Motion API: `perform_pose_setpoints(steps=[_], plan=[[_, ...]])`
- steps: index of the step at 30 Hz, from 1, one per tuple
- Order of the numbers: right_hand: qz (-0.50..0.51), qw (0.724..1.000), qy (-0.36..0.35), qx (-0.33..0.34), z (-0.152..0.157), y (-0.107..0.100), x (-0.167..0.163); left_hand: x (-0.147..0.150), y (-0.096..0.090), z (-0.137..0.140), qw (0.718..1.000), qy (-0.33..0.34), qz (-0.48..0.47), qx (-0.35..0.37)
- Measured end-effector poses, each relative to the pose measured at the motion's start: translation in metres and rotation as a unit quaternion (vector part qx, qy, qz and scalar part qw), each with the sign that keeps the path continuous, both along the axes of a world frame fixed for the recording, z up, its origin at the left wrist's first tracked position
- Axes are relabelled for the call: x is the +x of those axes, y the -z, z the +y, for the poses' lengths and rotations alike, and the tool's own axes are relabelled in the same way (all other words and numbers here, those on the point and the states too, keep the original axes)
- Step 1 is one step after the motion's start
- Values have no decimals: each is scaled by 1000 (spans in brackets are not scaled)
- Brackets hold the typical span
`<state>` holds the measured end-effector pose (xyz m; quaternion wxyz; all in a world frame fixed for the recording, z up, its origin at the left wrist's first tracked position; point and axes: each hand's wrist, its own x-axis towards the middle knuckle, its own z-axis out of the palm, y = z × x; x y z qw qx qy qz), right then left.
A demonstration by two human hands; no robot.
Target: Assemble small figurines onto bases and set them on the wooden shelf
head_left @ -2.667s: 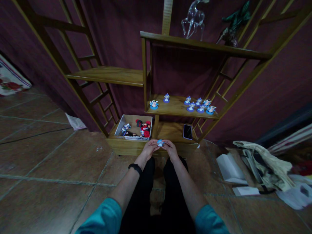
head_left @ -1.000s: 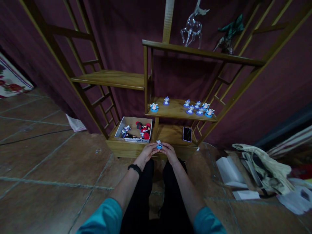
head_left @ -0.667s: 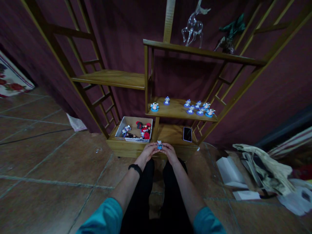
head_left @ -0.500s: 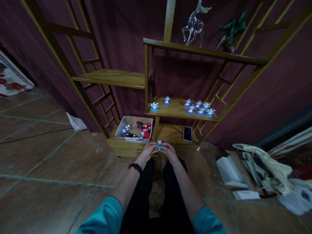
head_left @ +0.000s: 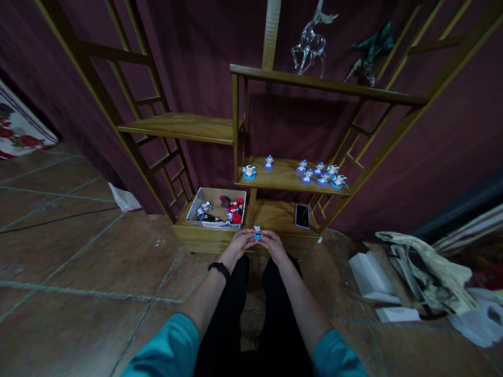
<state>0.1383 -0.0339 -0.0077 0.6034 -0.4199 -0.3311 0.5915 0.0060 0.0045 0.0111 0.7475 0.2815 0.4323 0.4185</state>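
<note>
Head: box (head_left: 213,196), phone (head_left: 302,215) nr fig (head_left: 257,233)

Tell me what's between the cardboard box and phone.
In the head view, a wooden upright and a stretch of lower shelf lie between the box and the phone.

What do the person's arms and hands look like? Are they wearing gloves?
No gloves: the left hand and right hand are both bare. The teal sleeves are short, leaving the forearms uncovered. A black band goes around the left wrist; the right wrist has no band.
</note>
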Motion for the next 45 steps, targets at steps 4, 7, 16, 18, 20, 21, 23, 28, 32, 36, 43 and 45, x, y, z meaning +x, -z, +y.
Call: perform_pose_setpoints(steps=[4,7,16,18,20,21,23,28,32,36,43,45], plan=[[5,1000,15,-2,1,-1,1,-1,-2,-1,999,16,-34,-3],[20,1000,17,-5,2,-1,3,-3,-1,-2,998,34,-59,9],[35,999,8,-2,-1,-5,4,-7,2,-3,995,49,-76,40],[27,1000,5,4,-3,-7,4,-7,1,-4,995,53,-74,46],[17,1000,5,6,-4,-9,3,-7,0,-4,994,57,-73,51],[14,1000,8,5,-5,-10,3,-7,0,-4,994,59,-73,54],[13,1000,13,4,-5,-10,2,-7,1,-3,994,59,-75,58],[-7,1000,13,20,-2,-7,2,-7,5,-2,995,51,-69,46],[-21,999,20,20,0,-6,2,-7,4,-1,996,58,-66,34],[-6,1000,19,20,-1,-5,2,-6,4,-1,995,69,-61,43],[-5,1000,18,2,-3,-5,4,-5,7,-2,994,60,-59,69],[-4,1000,15,-7,-3,-4,4,-6,7,-3,993,58,-59,86]])
